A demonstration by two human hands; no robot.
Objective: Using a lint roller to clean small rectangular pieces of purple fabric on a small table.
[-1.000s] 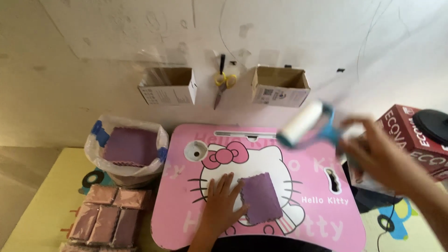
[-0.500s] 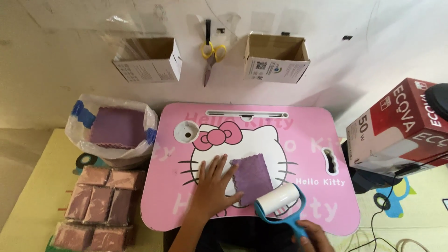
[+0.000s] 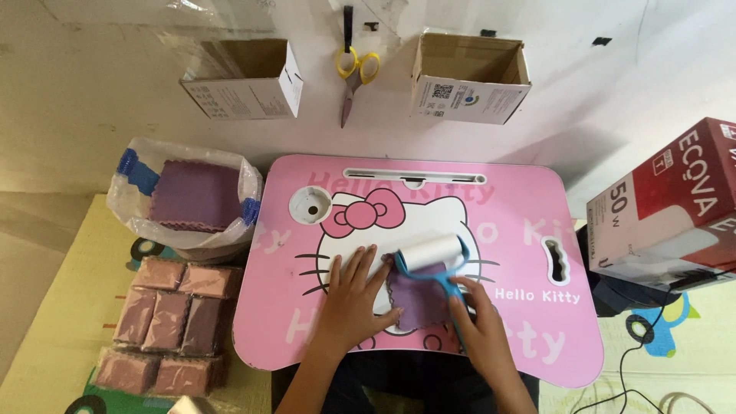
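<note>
Pink lap table fills my view. My left hand lies flat, fingers spread, pinning purple cloth. Right hand grips lint roller on it.

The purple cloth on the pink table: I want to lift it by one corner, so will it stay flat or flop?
It would probably flop: the purple cloth looks thin, with a wavy edge. It seems light and prone to sliding, since the left hand presses beside it while the right hand runs the lint roller over it.
</note>
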